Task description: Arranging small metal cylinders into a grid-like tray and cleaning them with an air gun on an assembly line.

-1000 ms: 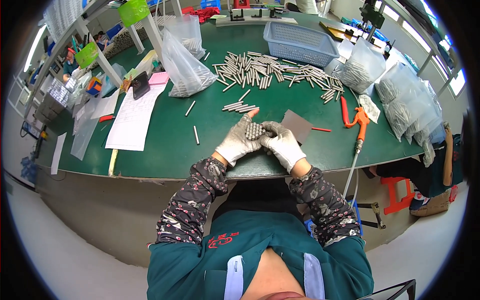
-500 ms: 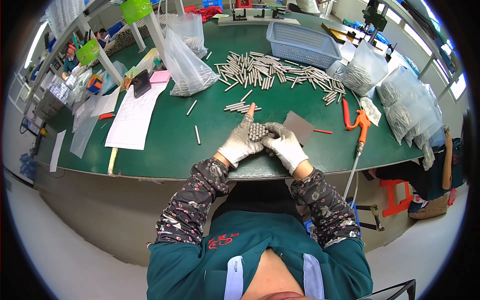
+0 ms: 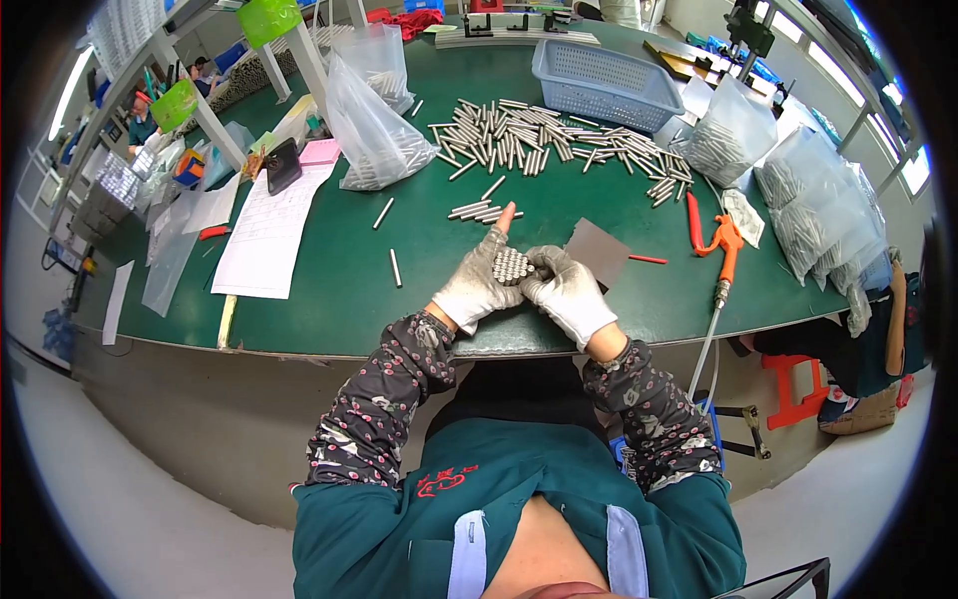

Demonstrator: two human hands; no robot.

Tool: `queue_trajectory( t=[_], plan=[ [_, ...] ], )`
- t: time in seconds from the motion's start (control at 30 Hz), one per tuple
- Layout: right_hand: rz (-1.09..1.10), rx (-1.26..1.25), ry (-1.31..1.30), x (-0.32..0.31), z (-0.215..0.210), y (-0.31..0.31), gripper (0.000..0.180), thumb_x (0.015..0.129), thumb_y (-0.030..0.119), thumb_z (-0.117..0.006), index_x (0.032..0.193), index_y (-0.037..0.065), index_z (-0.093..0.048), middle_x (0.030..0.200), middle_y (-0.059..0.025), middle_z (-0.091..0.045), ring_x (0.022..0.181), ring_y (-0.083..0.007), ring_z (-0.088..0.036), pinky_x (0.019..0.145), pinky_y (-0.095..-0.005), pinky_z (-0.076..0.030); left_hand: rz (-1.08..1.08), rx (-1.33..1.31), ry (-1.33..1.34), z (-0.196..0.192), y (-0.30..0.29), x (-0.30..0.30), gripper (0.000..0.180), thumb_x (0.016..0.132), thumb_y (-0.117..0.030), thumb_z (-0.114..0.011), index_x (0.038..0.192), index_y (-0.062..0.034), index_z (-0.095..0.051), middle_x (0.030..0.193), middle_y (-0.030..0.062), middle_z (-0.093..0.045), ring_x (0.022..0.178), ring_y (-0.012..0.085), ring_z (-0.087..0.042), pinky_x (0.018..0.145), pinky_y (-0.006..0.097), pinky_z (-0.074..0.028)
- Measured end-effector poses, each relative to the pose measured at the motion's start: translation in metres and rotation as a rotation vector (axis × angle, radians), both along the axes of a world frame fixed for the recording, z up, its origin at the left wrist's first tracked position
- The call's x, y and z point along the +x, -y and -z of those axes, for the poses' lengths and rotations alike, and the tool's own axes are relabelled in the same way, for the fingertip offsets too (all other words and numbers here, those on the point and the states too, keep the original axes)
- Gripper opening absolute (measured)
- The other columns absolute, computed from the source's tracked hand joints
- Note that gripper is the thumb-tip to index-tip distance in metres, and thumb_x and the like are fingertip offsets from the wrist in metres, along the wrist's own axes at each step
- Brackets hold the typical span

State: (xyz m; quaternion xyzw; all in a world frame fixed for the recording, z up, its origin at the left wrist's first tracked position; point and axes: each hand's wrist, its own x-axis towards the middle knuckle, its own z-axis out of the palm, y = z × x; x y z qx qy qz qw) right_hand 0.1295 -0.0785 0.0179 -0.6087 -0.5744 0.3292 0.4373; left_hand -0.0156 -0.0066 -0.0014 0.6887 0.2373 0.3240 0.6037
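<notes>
Both white-gloved hands are cupping a tight bundle of short silver metal pins (image 3: 511, 266) at the near edge of the green bench (image 3: 329, 309). The left hand (image 3: 477, 287) has raised its index finger since a second ago, squaring the pin ends; the right hand (image 3: 566, 291) is clenching the bundle. Beyond the bundle, loose silver pins (image 3: 539, 145) are lying scattered; left of them a clear plastic bag (image 3: 371, 135) is standing; right, stacked clear bags (image 3: 813, 205).

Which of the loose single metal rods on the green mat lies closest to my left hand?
The lone rod just left of your left hand, lying nearly lengthwise away from you. The other single rod sits farther back, toward the clear bag.
</notes>
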Motion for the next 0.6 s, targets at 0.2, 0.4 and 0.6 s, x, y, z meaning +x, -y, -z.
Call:
queue_trajectory(
  t=[0.2, 0.4, 0.6],
  plan=[
    [0.048, 0.037, 0.058, 0.002, -0.012, 0.007, 0.025, 0.074, 0.015, -0.060, 0.096, 0.002, -0.060, 0.082, -0.0138, -0.065, 0.077, -0.0261, -0.063, 0.071, -0.0332, -0.049, -0.002, 0.013, -0.018, -0.007, 0.004, 0.003, 0.102, 0.061, 0.005, -0.070, 0.143, -0.0218, -0.015, 0.080, -0.0035, -0.049, 0.071, 0.0069, -0.047, 0.070, 0.020, -0.042],
    [0.284, 0.329, 0.883, 0.030, -0.040, 0.020, 0.047, 0.067, 0.030, -0.067, 0.107, 0.008, -0.057, 0.101, -0.0137, -0.060, 0.099, -0.0277, -0.055, 0.082, -0.0404, -0.043, -0.019, -0.069, -0.048, -0.012, 0.008, 0.001, 0.101, 0.061, 0.013, -0.062, 0.143, -0.0228, -0.016, 0.078, -0.0044, -0.047, 0.070, 0.0054, -0.045, 0.070, 0.019, -0.041],
    [0.283, 0.213, 1.164, 0.054, -0.018, 0.019, 0.064, 0.062, 0.038, -0.071, 0.118, 0.011, -0.054, 0.114, -0.0168, -0.053, 0.111, -0.0322, -0.046, 0.093, -0.0448, -0.033, -0.011, -0.054, -0.067, -0.015, 0.008, 0.002, 0.100, 0.061, 0.013, -0.062, 0.143, -0.0221, -0.015, 0.077, -0.0039, -0.047, 0.069, 0.0056, -0.045, 0.070, 0.018, -0.041]
  ],
)
